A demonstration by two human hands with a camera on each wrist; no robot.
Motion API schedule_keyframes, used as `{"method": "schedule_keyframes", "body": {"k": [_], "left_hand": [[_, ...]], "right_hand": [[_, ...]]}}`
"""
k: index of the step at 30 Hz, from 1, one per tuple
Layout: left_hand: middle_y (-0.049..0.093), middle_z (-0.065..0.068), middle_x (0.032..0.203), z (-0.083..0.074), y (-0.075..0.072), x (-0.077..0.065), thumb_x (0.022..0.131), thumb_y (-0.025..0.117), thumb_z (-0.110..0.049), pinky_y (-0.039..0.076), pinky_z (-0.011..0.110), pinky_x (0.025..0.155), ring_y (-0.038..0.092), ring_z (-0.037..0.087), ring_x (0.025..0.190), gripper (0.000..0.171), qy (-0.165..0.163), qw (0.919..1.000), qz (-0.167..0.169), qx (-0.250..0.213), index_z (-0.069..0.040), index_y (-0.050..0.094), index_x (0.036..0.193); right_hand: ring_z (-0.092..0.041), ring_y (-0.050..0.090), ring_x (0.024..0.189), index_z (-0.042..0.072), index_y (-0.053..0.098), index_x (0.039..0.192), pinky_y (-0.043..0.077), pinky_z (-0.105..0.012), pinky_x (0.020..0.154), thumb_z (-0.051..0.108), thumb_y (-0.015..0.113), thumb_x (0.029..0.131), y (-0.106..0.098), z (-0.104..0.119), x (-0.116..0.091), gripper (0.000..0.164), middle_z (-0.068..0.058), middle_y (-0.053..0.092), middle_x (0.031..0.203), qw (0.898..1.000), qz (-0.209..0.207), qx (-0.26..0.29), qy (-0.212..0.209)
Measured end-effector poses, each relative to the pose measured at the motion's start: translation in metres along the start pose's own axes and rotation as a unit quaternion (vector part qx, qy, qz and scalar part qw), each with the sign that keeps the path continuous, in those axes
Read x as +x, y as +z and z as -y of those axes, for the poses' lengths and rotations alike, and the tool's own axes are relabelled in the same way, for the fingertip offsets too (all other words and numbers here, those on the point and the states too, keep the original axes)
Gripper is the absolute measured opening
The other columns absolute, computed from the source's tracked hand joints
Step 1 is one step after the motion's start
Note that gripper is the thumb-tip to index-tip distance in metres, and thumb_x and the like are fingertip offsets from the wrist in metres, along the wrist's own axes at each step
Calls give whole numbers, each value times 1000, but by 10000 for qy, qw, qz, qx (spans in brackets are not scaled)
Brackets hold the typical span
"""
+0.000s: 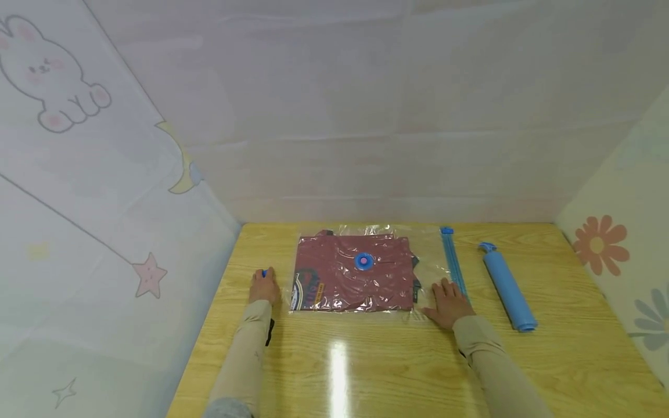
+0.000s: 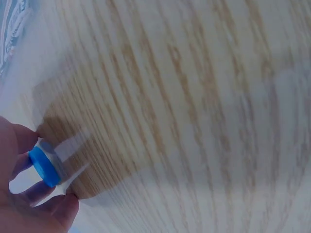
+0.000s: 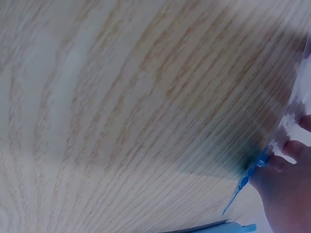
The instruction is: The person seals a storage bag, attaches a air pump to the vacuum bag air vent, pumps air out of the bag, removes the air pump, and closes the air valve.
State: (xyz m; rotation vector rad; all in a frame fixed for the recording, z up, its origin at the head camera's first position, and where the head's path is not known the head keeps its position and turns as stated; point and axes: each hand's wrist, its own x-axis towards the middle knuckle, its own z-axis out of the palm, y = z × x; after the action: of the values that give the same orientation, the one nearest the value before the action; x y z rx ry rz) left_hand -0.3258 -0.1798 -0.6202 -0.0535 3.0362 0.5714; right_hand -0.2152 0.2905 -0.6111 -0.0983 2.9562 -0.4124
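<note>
A clear vacuum storage bag (image 1: 428, 249) lies flat with a folded dark red garment (image 1: 340, 273) inside. Its round blue valve (image 1: 364, 261) has a pink centre, and a blue zip strip (image 1: 453, 261) runs down the right side. My right hand (image 1: 448, 305) rests on the bag's lower right part beside the zip, fingers spread; the right wrist view shows the fingers (image 3: 291, 150) at the bag's edge. Left of the bag, my left hand (image 1: 263, 287) is low over the table, its fingers curled round a small round blue cap (image 2: 44, 167).
A blue hand pump (image 1: 509, 290) lies on the table to the right of the bag, handle toward the back. The wooden table (image 1: 392, 360) meets a pale wall sheet (image 1: 397, 174) at the back, with patterned sheets at both sides.
</note>
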Motion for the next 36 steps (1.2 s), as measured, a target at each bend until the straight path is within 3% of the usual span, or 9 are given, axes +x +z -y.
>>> {"method": "schedule_keyframes", "body": {"k": [5,11,17,21,26,32,36], "left_hand": [[45,24,108,2,-1,0,91,47,-12,46,49,64,48,39,91,23,33,9981,-379,493,-3,54,111],[44,22,107,-1,-5,-2,91,50,-16,47,46,65,47,36,92,25,-96,9978,-429,493,-3,53,112],[47,20,106,-16,-3,0,87,55,-18,47,49,63,50,38,91,29,163,9964,-767,314,-5,52,113],[48,19,107,-37,4,7,86,58,-17,48,49,66,52,38,89,30,382,9945,-975,-72,-6,52,114],[48,17,111,-80,16,13,84,60,-14,49,47,75,52,36,95,33,664,9912,-1005,-549,-3,52,115],[52,17,109,-130,27,13,80,64,-13,47,44,85,53,33,98,36,1370,9793,-1031,-1072,2,53,112],[52,16,109,-153,37,10,80,65,-12,45,43,88,52,32,99,36,1559,9758,-978,-1179,2,54,111]], "right_hand": [[-55,17,124,-4,34,130,23,-65,96,50,55,81,2,-2,1,75,-33,20,139,10000,76,-3,34],[-53,18,124,-3,35,130,23,-65,95,47,57,81,1,-1,2,74,-32,20,139,10000,34,11,41],[-53,18,124,-3,35,129,23,-65,96,46,59,80,0,-1,1,73,-31,21,139,10000,2,44,32],[-53,19,123,-3,37,128,24,-65,95,46,60,79,3,-1,1,73,-31,22,138,9999,-108,66,1],[-52,20,124,-2,37,128,23,-63,97,48,59,80,4,-6,-1,73,-31,22,138,9999,-123,0,-41],[-53,19,124,-2,37,129,21,-63,99,45,62,78,2,-6,-2,73,-32,21,139,9998,-151,149,35],[-52,18,126,0,37,129,20,-61,101,49,60,79,5,-4,0,73,-31,19,140,9999,-59,142,67]]}}
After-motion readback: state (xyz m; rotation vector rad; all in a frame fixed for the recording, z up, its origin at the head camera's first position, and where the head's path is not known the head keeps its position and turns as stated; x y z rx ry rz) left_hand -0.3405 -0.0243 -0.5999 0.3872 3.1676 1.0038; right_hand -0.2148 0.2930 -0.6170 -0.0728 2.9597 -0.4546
